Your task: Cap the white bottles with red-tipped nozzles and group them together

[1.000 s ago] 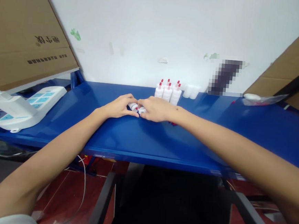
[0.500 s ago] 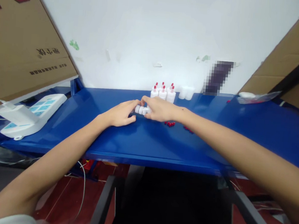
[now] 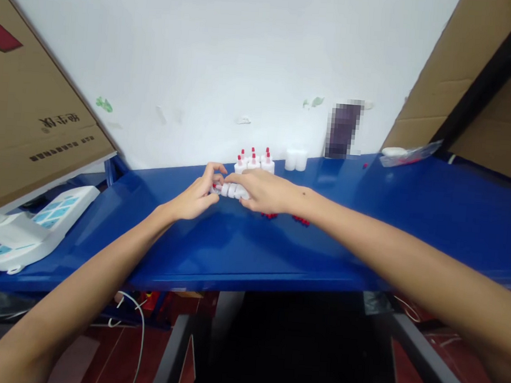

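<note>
Between my two hands is a short row of small white pieces (image 3: 231, 190) on the blue table (image 3: 233, 254). My left hand (image 3: 200, 194) curls round the row's left end, where a small red tip shows by its fingers. From the right, my right hand (image 3: 264, 189) reaches over the other end, fingers and thumb round the white pieces. Just behind it stand several white bottles with red pointed tips (image 3: 267, 164). Small red caps (image 3: 301, 220) lie on the table near my right wrist, with more partly under the hand.
Two white containers (image 3: 296, 159) stand against the wall. A dark blurred object (image 3: 343, 130) leans there too. A power strip (image 3: 56, 217) with a plugged-in adapter lies at left, beside a large cardboard box (image 3: 27, 108). A clear plastic bag (image 3: 411, 156) is at back right.
The view has shifted, so the scene sits further left. My left hand's fingers have lifted and curled, and a red tip now shows beside them. My right hand stays at the white pieces.
</note>
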A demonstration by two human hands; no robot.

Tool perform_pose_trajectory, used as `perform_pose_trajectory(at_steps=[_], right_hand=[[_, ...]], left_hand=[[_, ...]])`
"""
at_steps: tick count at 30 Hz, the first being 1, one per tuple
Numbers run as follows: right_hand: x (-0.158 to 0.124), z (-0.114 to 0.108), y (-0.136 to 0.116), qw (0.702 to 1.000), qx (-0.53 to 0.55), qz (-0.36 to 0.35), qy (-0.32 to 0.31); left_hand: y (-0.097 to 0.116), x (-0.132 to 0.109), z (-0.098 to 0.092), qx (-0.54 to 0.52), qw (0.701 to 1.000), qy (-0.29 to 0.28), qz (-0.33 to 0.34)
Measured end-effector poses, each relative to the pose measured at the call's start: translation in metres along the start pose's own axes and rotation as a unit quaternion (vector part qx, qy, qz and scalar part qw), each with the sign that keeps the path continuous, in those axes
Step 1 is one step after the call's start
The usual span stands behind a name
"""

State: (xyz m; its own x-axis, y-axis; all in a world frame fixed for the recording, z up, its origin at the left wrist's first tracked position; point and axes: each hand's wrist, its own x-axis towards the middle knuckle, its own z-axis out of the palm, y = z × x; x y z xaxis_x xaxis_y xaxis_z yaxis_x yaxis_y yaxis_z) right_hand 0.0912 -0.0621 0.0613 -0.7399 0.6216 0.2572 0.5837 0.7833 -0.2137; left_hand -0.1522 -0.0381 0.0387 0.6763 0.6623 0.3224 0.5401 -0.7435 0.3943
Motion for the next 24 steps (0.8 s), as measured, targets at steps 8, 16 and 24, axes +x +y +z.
perform_pose_trajectory(at_steps=[8,16,24], right_hand=[[-0.008,0.003,-0.002,0.998,-0.068,0.013,-0.001],[-0.014,0.005,0.011,0.997,0.044,0.032,0.057],[0.003,0.022,0.025,0.987,0.11,0.082,0.079]], left_hand=[[0.012,0.009,-0.006,0.039,0.998,-0.056,0.014],[0.007,0.01,-0.006,-0.083,0.996,0.035,-0.008],[0.002,0.025,0.009,-0.181,0.962,0.187,-0.083]])
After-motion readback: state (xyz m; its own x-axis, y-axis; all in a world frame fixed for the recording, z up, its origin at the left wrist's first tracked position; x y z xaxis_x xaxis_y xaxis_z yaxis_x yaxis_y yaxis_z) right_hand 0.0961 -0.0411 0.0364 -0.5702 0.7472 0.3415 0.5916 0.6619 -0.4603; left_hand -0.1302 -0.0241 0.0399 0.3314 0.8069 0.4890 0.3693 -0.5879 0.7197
